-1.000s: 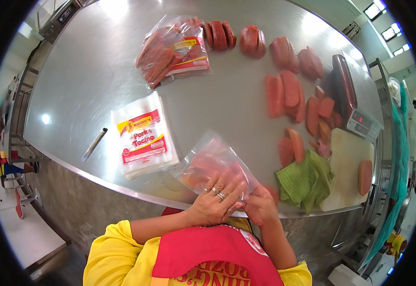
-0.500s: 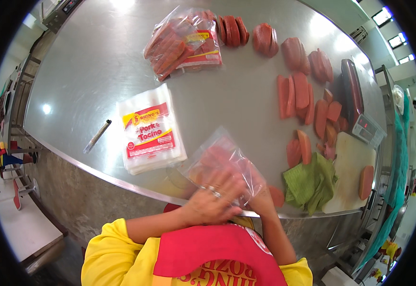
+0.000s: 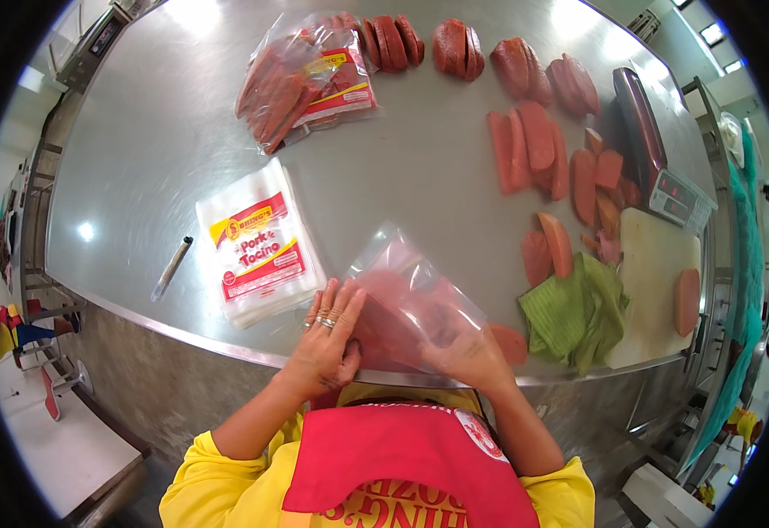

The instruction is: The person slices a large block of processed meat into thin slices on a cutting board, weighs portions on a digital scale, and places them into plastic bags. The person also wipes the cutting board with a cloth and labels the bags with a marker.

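A clear plastic bag with pinkish-red meat slices inside lies at the near edge of the steel table. My left hand, with rings on its fingers, rests along the bag's left side, fingers stretched out. At the bag's near right corner, my right hand is closed on the plastic; its fingertips are partly covered and blurred. Just left of the bag sits a stack of printed white, red and yellow plastic bags. One meat slice lies beside my right hand.
Filled meat bags lie at the far left, with sliced meat portions in a row toward the right. A green cloth, a white cutting board and a digital scale stand right. A marker pen lies left.
My left hand has moved from on top of the bag to its left side. The bag lies flatter, and my right hand has come up onto its near right corner.
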Demonstrator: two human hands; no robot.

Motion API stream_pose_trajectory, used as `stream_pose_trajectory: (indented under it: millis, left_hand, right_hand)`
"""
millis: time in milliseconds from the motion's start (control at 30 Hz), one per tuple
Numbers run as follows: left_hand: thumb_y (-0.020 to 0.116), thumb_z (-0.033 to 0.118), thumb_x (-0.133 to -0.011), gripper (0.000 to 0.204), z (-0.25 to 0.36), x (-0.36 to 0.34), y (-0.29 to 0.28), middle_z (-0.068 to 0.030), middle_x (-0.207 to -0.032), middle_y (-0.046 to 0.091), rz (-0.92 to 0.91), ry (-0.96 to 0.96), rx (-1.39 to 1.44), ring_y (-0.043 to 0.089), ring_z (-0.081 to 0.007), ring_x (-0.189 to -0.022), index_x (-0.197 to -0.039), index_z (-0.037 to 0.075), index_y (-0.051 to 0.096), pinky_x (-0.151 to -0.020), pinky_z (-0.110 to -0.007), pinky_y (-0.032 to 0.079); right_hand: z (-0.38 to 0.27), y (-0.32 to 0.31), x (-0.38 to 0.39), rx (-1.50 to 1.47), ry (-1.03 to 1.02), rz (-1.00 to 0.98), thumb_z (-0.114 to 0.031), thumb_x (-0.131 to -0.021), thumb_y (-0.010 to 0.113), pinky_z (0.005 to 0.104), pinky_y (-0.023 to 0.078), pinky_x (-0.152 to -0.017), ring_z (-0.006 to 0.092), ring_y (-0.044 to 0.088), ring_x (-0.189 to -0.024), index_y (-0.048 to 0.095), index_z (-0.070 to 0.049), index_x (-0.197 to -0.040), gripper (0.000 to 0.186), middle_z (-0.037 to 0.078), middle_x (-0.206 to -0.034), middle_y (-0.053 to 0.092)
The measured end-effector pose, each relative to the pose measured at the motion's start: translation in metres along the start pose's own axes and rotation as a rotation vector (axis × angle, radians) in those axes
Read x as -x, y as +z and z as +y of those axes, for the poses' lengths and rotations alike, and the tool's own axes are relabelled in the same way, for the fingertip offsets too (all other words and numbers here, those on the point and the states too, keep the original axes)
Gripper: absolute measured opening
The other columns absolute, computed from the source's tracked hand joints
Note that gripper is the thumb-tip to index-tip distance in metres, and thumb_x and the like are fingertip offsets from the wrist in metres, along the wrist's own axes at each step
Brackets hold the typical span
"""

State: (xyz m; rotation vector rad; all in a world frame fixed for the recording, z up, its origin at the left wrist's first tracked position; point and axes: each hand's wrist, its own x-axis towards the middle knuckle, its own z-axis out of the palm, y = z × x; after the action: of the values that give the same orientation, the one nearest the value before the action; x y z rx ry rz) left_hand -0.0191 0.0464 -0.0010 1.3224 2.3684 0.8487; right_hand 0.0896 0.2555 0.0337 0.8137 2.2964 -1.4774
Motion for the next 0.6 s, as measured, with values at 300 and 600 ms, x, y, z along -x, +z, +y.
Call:
stream_pose_trajectory:
  millis: [300,600]
  left_hand:
    - [0.061,0.002,-0.075,0.076,-0.005,0.002,-0.003,-0.0198,-0.146,0.034,0.002,0.020,0.070,0.028,-0.0352,-0.138,-0.143,0.000,0.029,-0.114,-0.045,0.020]
    - [0.066,0.001,-0.075,0.077,-0.004,0.006,-0.003,-0.0234,-0.144,0.035,0.025,0.013,0.073,0.030,-0.0391,-0.137,-0.142,-0.001,0.028,-0.114,-0.046,0.021]
  right_hand:
    - [0.007,0.028,-0.002,0.197,-0.408,0.309,-0.023,-0.069,0.074,0.0432,0.047,-0.089,0.0405,0.055,-0.105,0.049,0.002,-0.122,0.064,0.023,-0.116,0.054]
    - [0.017,0.027,-0.014,-0.169,-0.406,0.324,-0.012,-0.072,0.071,0.0310,0.051,-0.078,0.0263,0.062,-0.094,0.047,0.001,-0.130,0.065,0.016,-0.115,0.059]
